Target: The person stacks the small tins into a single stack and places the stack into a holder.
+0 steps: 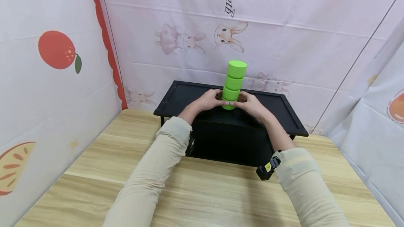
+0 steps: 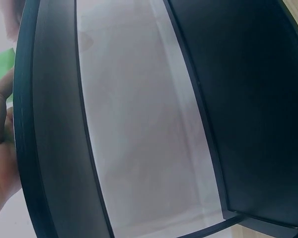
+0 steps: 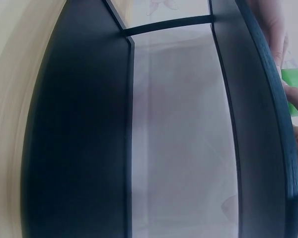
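A stack of several bright green cylinders (image 1: 233, 83) stands slightly tilted in the head view, over the top board of a black two-tier shelf (image 1: 195, 113). My left hand (image 1: 210, 100) grips the lowest cylinder (image 1: 228, 107) from the left, thumb across its front. From the right, my right hand (image 1: 250, 105) holds the same cylinder, and the two thumb tips nearly meet. Whether the base touches the board cannot be told. In the wrist views the shelf edge hides most of each hand; a bit of green cylinder (image 3: 295, 79) shows beside the right fingers.
The shelf's lower board (image 2: 253, 99) lies below the top one, near the wooden table (image 1: 221, 192). A printed cloth (image 1: 142, 45) with rabbits hangs close behind the shelf, and more cloth hangs at both sides. A wrist camera (image 1: 266, 171) sits under my right forearm.
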A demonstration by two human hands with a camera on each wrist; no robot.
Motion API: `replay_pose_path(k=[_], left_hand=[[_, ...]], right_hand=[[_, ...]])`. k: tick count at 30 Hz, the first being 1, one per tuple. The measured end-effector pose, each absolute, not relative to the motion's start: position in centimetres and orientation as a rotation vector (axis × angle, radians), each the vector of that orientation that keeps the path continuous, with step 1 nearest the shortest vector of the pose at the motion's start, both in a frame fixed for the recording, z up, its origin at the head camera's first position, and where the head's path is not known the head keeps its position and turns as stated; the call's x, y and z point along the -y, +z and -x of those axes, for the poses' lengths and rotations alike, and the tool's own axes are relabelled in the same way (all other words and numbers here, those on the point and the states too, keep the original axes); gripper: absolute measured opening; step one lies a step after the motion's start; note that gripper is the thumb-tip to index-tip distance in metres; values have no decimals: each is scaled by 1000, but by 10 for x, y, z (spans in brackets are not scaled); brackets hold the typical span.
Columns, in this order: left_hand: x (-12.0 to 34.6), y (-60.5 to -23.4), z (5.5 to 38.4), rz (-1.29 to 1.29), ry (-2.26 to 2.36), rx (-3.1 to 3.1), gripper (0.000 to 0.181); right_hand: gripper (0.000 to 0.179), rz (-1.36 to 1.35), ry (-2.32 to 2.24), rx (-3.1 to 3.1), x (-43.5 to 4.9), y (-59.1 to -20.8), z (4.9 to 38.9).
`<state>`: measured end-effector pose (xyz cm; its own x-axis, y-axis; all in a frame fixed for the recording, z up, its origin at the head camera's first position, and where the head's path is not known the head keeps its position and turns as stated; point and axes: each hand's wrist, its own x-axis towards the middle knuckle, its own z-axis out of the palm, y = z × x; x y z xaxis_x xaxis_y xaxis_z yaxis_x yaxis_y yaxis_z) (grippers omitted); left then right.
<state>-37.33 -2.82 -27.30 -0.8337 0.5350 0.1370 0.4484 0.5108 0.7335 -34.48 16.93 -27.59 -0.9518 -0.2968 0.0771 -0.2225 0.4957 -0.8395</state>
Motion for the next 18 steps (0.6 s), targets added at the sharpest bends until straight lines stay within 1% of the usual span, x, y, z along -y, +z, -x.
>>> replay_pose_path(k=[6, 13, 18], left_hand=[[29, -274, 371, -862, 1219, -2647, 54], [39, -276, 371, -818, 1152, -2701, 61], [48, -272, 365, -810, 1098, -2736, 62]], right_hand=[[62, 490, -1481, -2623, -171, -274, 342], [62, 515, -1422, -2642, -174, -269, 336], [62, 527, -1338, -2715, -184, -262, 331]])
